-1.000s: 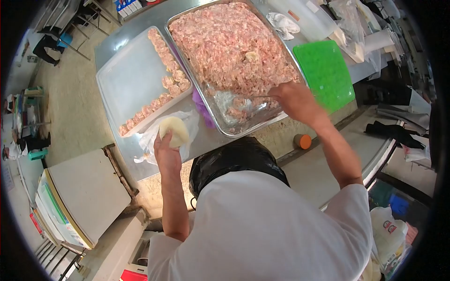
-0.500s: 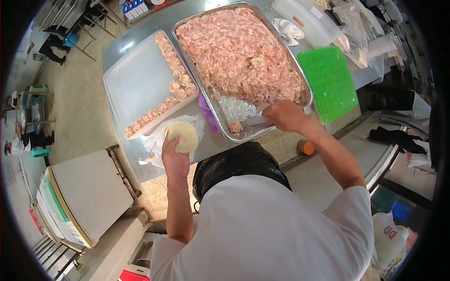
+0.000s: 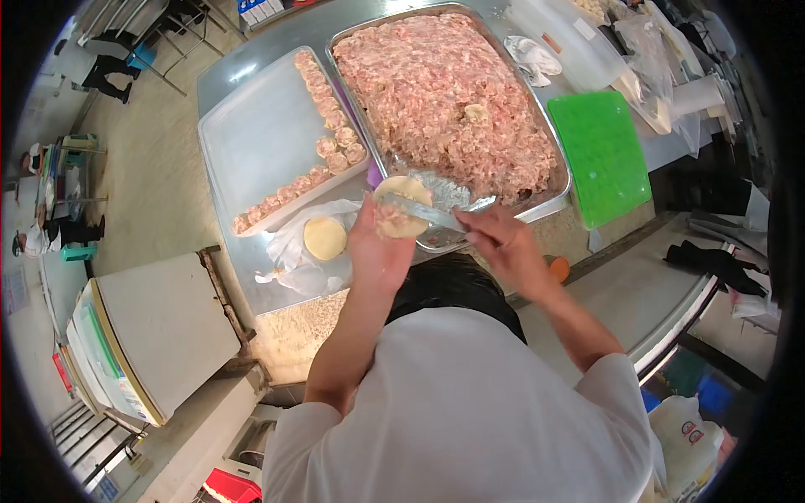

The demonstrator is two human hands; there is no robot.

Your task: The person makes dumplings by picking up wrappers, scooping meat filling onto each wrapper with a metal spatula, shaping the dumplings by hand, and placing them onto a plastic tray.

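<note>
My left hand (image 3: 379,251) holds a round pale dough wrapper (image 3: 412,186) up at the near left corner of the metal tray (image 3: 563,186). Some pinkish filling lies on that wrapper. In my right hand (image 3: 508,249) is a flat metal spatula (image 3: 438,216), its blade laid across the wrapper and filling. Behind them, a large mound of ground meat (image 3: 453,84) fills most of the tray. More round wrappers (image 3: 325,238) sit on a white cloth (image 3: 289,272) left of my left hand.
A white plastic tray (image 3: 260,134) holds rows of filled dumplings (image 3: 289,197) along its right and near edges. To the right of the meat lies a green board (image 3: 599,159). A crumpled white cloth (image 3: 533,59) and clear plastic containers (image 3: 570,50) are at the back right.
My left hand has lifted a wrapper off the cloth and moved right. My right hand has brought the spatula from the meat tray onto the wrapper, where filling now lies.
</note>
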